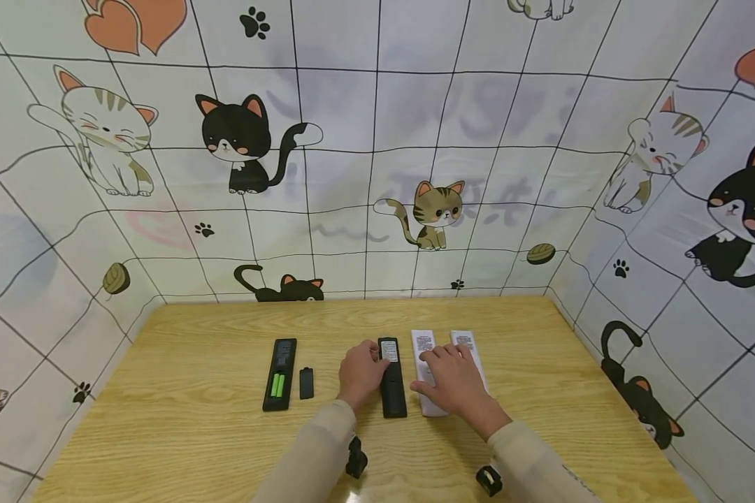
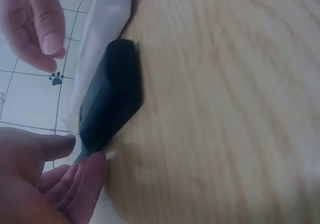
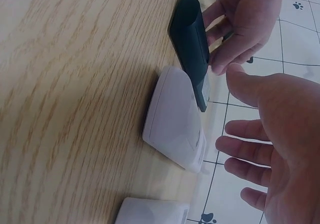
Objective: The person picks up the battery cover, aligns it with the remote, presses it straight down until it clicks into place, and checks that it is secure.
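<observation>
Head view shows a black remote [image 1: 393, 385] on the table [image 1: 195, 363], at the left hand [image 1: 360, 374]; left wrist view leaves undetermined whether that hand clamps the remote's far end; right wrist view shows the right hand [image 3: 292, 139], fingers apart, near a white remote [image 3: 172, 116].

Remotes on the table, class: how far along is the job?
Done: the leftmost black remote lies open, green batteries showing, its cover beside it. In hand: the left hand is at the edge of the second black remote; the right hand is spread over the white remotes. Remaining: probably those three; none shows a bare battery, though the right hand partly hides the white ones.
</observation>
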